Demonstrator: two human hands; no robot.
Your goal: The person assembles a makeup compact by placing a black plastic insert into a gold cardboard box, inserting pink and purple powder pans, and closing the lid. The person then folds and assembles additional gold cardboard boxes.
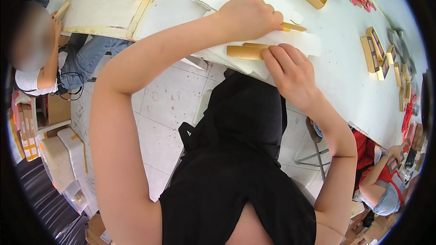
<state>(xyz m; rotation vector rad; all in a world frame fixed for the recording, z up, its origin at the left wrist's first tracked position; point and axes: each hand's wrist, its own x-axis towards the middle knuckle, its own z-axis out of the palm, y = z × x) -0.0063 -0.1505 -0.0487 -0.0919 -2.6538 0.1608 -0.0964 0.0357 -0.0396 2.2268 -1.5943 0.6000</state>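
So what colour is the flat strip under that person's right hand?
Golden tan, like kraft card: the strip lies on white sheets, clearest in the head view.

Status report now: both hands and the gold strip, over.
Left hand fisted, pressing white card sheets. Right hand fingertips on gold strip. Nothing blocking.

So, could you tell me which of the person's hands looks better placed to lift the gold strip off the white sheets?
Probably the right hand: its fingertips already rest on the gold strip atop the white sheets. The left hand is closed over another gold piece.
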